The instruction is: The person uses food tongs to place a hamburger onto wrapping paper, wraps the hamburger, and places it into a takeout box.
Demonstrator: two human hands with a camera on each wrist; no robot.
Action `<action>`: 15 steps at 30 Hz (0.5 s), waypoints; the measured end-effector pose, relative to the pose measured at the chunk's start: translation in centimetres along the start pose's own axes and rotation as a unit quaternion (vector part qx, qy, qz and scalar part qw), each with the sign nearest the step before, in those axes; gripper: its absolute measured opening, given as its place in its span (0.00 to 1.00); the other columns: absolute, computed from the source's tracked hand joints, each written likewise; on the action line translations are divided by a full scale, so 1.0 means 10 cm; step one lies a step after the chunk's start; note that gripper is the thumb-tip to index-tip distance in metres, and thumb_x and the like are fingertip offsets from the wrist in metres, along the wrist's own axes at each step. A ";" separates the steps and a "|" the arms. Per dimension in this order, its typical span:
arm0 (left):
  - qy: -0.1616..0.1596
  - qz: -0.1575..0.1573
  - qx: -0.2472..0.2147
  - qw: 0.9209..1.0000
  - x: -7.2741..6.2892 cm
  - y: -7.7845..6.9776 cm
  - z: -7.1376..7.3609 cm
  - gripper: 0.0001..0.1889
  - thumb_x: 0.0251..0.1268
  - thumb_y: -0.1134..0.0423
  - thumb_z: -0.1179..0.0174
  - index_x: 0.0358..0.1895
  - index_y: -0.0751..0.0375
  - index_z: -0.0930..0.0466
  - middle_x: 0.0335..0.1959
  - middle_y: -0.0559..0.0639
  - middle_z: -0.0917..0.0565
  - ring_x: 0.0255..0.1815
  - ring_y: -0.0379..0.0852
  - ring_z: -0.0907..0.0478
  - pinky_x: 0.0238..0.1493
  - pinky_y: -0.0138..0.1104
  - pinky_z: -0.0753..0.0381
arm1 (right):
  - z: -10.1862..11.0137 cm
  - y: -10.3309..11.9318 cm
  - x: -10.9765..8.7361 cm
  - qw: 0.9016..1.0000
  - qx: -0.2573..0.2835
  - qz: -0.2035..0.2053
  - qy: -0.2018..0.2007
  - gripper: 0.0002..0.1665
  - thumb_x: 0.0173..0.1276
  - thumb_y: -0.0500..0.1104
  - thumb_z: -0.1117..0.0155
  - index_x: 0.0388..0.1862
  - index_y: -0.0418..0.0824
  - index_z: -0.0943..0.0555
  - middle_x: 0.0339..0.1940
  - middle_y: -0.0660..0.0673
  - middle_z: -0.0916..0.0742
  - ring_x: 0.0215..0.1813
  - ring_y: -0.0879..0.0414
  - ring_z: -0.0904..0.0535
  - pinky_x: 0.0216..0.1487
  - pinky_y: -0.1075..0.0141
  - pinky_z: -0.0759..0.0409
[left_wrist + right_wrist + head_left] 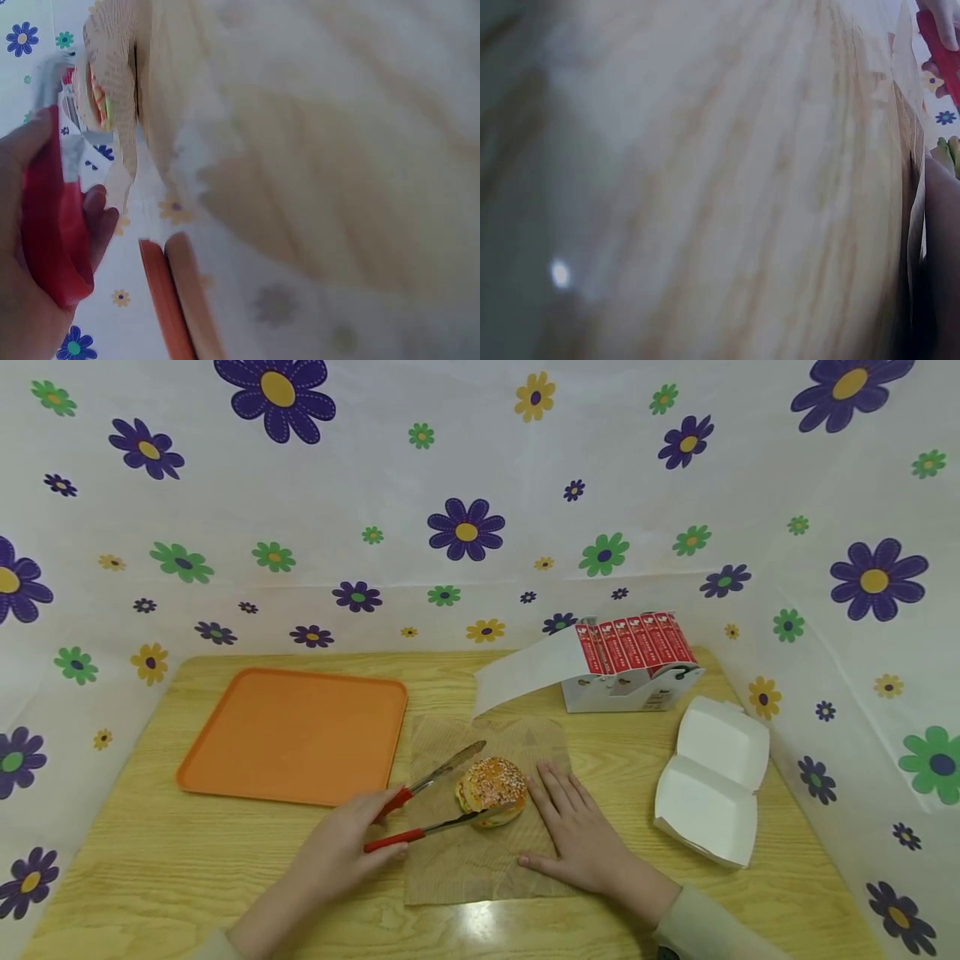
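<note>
Red-handled metal tongs (395,841) are gripped in the left hand (341,839), their arms spread about a sesame-topped burger (497,779). Burger sits on brown paper (450,872) on the table. The near arm crosses over the bun's near edge, covering part of it; contact cannot be confirmed. Right hand (573,835) holds nothing visible, fingers extended on the paper just beside the burger; its underside is hidden, and whether a fingertip touches the bun cannot be told. Left wrist view: filling partly visible, the rest obscured by tongs and paper. Right wrist view: mostly blurred wood, burger cut off at the edge. An orange tray (292,739) lies left; an open white box (708,814), right. Small print on the red-labelled packets (637,643) is illegible
</note>
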State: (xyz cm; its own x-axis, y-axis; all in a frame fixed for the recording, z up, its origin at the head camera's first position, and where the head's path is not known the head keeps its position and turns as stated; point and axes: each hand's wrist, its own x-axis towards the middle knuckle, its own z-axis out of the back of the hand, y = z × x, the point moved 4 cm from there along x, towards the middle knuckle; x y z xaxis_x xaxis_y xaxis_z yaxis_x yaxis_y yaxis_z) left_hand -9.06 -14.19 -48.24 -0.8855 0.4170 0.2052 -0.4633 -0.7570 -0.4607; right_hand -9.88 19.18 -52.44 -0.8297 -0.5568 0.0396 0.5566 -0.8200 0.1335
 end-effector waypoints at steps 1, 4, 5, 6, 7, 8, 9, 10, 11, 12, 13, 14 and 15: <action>-0.007 -0.005 0.000 1.000 0.01 0.01 0.01 0.38 0.57 0.54 0.19 0.70 0.64 0.22 0.53 0.52 0.10 0.43 0.40 0.12 0.49 0.43 0.09 | 0.00 0.00 0.00 1.000 0.000 -0.001 0.000 0.65 0.70 0.78 0.41 0.88 0.37 0.46 0.89 0.33 0.44 0.90 0.38 0.49 0.87 0.40 0.45; -0.025 -0.011 0.004 1.000 0.04 0.07 0.07 0.38 0.57 0.54 0.19 0.70 0.65 0.22 0.53 0.53 0.10 0.43 0.42 0.12 0.50 0.45 0.09 | 0.00 -0.01 0.00 1.000 0.001 -0.002 0.001 0.65 0.69 0.78 0.41 0.88 0.37 0.47 0.89 0.33 0.44 0.90 0.38 0.49 0.87 0.40 0.46; -0.031 -0.011 0.005 0.999 0.05 0.09 0.08 0.39 0.57 0.55 0.19 0.70 0.65 0.22 0.52 0.54 0.10 0.43 0.42 0.12 0.50 0.46 0.08 | 0.00 -0.01 0.00 1.000 0.000 -0.002 0.001 0.65 0.69 0.78 0.41 0.88 0.37 0.46 0.89 0.33 0.44 0.90 0.38 0.49 0.87 0.40 0.46; -0.037 -0.008 0.004 0.999 0.07 0.12 0.11 0.38 0.56 0.55 0.18 0.70 0.65 0.22 0.51 0.54 0.10 0.43 0.43 0.11 0.50 0.46 0.08 | 0.00 -0.01 0.00 1.000 0.000 -0.002 0.000 0.65 0.69 0.78 0.41 0.88 0.37 0.46 0.89 0.33 0.44 0.90 0.38 0.49 0.87 0.40 0.46; -0.042 -0.008 0.004 0.999 0.08 0.14 0.13 0.39 0.56 0.56 0.18 0.70 0.66 0.22 0.50 0.54 0.09 0.42 0.43 0.11 0.49 0.46 0.08 | 0.00 0.00 0.00 1.000 0.001 -0.001 0.000 0.65 0.70 0.78 0.41 0.88 0.37 0.46 0.89 0.33 0.44 0.89 0.38 0.49 0.87 0.40 0.46; -0.049 -0.007 0.002 0.999 0.09 0.17 0.16 0.39 0.55 0.58 0.18 0.70 0.66 0.22 0.48 0.54 0.09 0.41 0.44 0.11 0.47 0.45 0.08 | 0.00 0.00 0.00 1.000 0.001 -0.001 -0.001 0.65 0.70 0.78 0.41 0.88 0.37 0.46 0.89 0.32 0.44 0.89 0.38 0.49 0.87 0.40 0.46; -0.057 -0.007 0.002 0.998 0.09 0.20 0.19 0.38 0.55 0.58 0.17 0.69 0.66 0.22 0.47 0.54 0.09 0.40 0.44 0.10 0.45 0.45 0.07 | 0.01 0.00 0.00 1.000 0.003 0.000 -0.001 0.65 0.70 0.78 0.41 0.88 0.37 0.46 0.89 0.32 0.44 0.89 0.38 0.48 0.87 0.40 0.46; -0.065 -0.006 0.001 0.998 0.10 0.23 0.22 0.38 0.54 0.59 0.17 0.68 0.67 0.22 0.45 0.54 0.09 0.39 0.45 0.10 0.43 0.44 0.07 | 0.01 0.00 0.00 1.000 0.003 0.000 -0.002 0.65 0.70 0.78 0.41 0.88 0.37 0.46 0.89 0.32 0.44 0.89 0.38 0.48 0.87 0.40 0.46; -0.072 -0.006 0.002 0.997 0.11 0.26 0.25 0.38 0.53 0.60 0.17 0.68 0.67 0.21 0.45 0.55 0.09 0.38 0.46 0.10 0.41 0.44 0.07 | 0.01 0.00 0.00 1.000 0.005 0.000 -0.002 0.65 0.70 0.78 0.41 0.88 0.37 0.46 0.89 0.32 0.43 0.89 0.38 0.48 0.87 0.40 0.45; -0.080 -0.003 0.006 0.997 0.11 0.30 0.28 0.37 0.52 0.60 0.16 0.67 0.66 0.21 0.45 0.56 0.09 0.38 0.46 0.10 0.40 0.44 0.08 | 0.01 0.00 0.00 1.000 0.007 0.000 -0.002 0.65 0.70 0.78 0.41 0.88 0.37 0.46 0.89 0.32 0.43 0.89 0.38 0.48 0.87 0.40 0.46; -0.085 0.002 0.007 0.996 0.11 0.34 0.31 0.37 0.52 0.61 0.16 0.66 0.67 0.21 0.45 0.57 0.09 0.38 0.48 0.10 0.38 0.44 0.08 | 0.02 0.00 0.00 1.000 0.008 -0.001 -0.001 0.65 0.69 0.77 0.40 0.88 0.37 0.46 0.89 0.32 0.44 0.89 0.38 0.48 0.87 0.40 0.46; -0.088 0.010 0.008 0.996 0.12 0.38 0.34 0.36 0.53 0.61 0.17 0.65 0.66 0.20 0.46 0.57 0.09 0.38 0.49 0.10 0.38 0.45 0.09 | 0.02 0.00 0.00 1.000 0.008 -0.001 0.000 0.65 0.69 0.78 0.40 0.88 0.37 0.46 0.89 0.32 0.44 0.89 0.38 0.48 0.87 0.40 0.46; -0.089 0.020 0.009 0.996 0.12 0.42 0.37 0.36 0.53 0.60 0.17 0.66 0.66 0.20 0.46 0.58 0.09 0.39 0.50 0.11 0.39 0.46 0.09 | 0.02 0.00 0.00 1.000 0.009 -0.002 0.000 0.65 0.69 0.78 0.40 0.88 0.37 0.46 0.89 0.32 0.44 0.89 0.38 0.48 0.87 0.40 0.46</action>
State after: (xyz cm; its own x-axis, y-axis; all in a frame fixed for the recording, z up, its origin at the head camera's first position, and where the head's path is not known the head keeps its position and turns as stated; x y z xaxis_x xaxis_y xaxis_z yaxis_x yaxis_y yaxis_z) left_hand -12.21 -18.75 -46.77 -0.8951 0.2920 0.3368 -0.4266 -0.7806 -0.4569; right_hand -9.89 19.17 -52.25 -0.8316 -0.5539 0.0393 0.5529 -0.8195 0.1506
